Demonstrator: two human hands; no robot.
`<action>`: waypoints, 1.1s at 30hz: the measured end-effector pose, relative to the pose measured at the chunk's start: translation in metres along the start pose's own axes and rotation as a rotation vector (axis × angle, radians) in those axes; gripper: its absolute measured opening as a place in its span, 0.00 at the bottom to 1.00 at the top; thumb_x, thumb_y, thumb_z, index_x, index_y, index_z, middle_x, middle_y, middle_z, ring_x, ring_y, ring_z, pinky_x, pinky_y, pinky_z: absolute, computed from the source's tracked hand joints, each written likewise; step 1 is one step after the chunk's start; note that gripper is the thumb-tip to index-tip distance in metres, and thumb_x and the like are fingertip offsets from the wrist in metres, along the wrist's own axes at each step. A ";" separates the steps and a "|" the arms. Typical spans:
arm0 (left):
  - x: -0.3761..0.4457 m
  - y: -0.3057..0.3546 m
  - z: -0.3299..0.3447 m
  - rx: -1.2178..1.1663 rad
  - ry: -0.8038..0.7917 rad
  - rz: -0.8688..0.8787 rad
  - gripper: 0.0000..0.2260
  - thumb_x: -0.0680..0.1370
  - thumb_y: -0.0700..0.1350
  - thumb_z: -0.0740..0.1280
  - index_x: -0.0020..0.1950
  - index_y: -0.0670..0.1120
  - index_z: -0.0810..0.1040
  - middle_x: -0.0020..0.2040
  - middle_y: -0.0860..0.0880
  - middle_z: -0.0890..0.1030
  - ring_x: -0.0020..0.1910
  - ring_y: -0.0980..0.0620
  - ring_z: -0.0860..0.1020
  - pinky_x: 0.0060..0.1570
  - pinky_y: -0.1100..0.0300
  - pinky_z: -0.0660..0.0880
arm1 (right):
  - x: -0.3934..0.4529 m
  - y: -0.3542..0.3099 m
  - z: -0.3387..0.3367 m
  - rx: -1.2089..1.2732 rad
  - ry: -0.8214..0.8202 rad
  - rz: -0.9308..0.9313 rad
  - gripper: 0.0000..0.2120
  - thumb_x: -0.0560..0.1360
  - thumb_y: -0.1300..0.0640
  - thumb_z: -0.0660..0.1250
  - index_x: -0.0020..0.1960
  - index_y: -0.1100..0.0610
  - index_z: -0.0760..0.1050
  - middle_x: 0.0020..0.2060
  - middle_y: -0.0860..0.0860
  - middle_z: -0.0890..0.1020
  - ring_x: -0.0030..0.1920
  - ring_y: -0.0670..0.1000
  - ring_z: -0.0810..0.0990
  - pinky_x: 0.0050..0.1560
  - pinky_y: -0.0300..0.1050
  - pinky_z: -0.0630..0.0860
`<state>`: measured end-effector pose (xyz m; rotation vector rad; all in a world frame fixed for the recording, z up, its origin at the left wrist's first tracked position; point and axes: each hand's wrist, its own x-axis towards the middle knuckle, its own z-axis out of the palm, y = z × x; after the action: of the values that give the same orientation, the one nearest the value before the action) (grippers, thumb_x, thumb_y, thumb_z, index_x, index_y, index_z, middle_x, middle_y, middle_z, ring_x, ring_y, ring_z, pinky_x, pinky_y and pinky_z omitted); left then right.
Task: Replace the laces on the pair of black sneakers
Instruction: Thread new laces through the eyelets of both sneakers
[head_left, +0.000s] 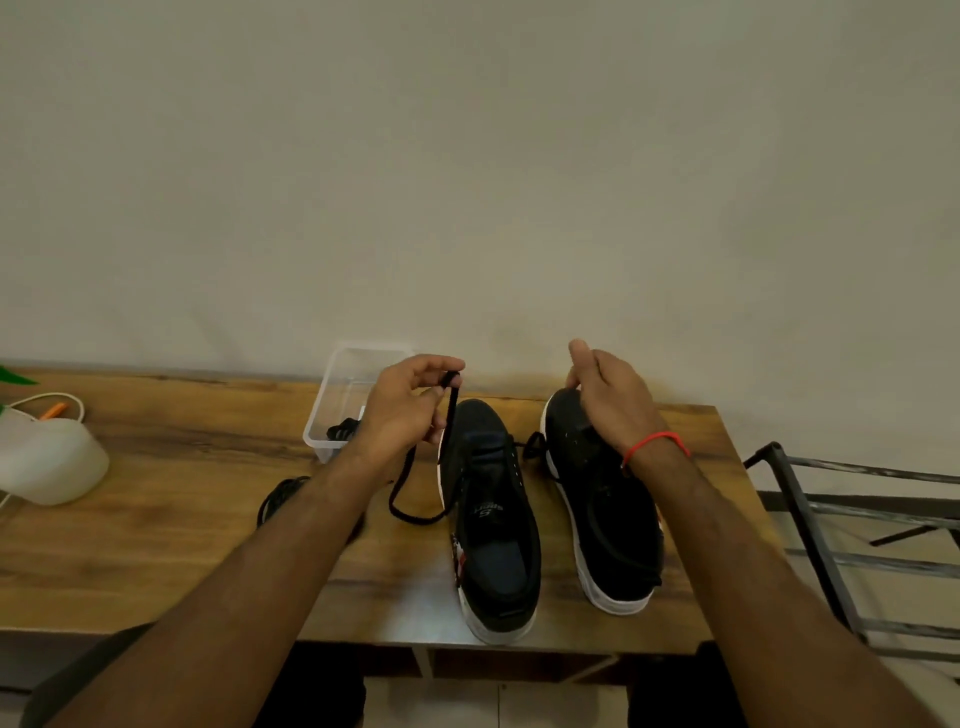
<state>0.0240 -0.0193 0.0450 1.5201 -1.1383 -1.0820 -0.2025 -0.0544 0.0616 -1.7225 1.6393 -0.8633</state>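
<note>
Two black sneakers stand side by side, heels near, on a wooden tabletop (156, 519). From the left sneaker (493, 519) a black lace (449, 421) rises to the left hand (410, 410), whose grip pinches its upper end between thumb and fingers. The right hand (608, 400) rests over the toe of the right sneaker (608, 519), fingers curved on it, so its grip looks like a steadying hold. Drawing the lace straight up, eyelet by eyelet, should free it cleanly. More black laces (283, 496) lie left of the shoes; a clear plastic box (332, 410) stands farther back.
</note>
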 end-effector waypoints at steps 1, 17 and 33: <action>-0.004 0.006 -0.001 -0.049 -0.010 -0.014 0.18 0.82 0.30 0.59 0.61 0.48 0.82 0.55 0.50 0.84 0.26 0.56 0.74 0.26 0.62 0.75 | -0.003 -0.006 -0.002 0.091 -0.006 0.028 0.23 0.81 0.36 0.53 0.41 0.55 0.68 0.33 0.48 0.70 0.34 0.49 0.68 0.38 0.45 0.67; -0.061 0.206 -0.015 -0.330 0.015 0.434 0.13 0.83 0.33 0.63 0.64 0.44 0.78 0.60 0.46 0.81 0.47 0.46 0.86 0.44 0.49 0.84 | -0.024 -0.210 -0.107 0.563 0.039 -0.335 0.14 0.84 0.50 0.58 0.53 0.52 0.81 0.30 0.46 0.66 0.30 0.46 0.63 0.29 0.40 0.62; -0.094 0.355 -0.025 -0.230 0.160 0.727 0.15 0.82 0.32 0.61 0.66 0.45 0.77 0.60 0.48 0.79 0.44 0.49 0.86 0.39 0.50 0.84 | -0.027 -0.324 -0.193 0.703 0.105 -0.466 0.15 0.81 0.58 0.55 0.55 0.59 0.80 0.32 0.47 0.68 0.31 0.47 0.66 0.30 0.41 0.65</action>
<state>-0.0287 0.0231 0.4068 0.8729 -1.2574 -0.5539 -0.1604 -0.0078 0.4343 -1.5543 0.8141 -1.5458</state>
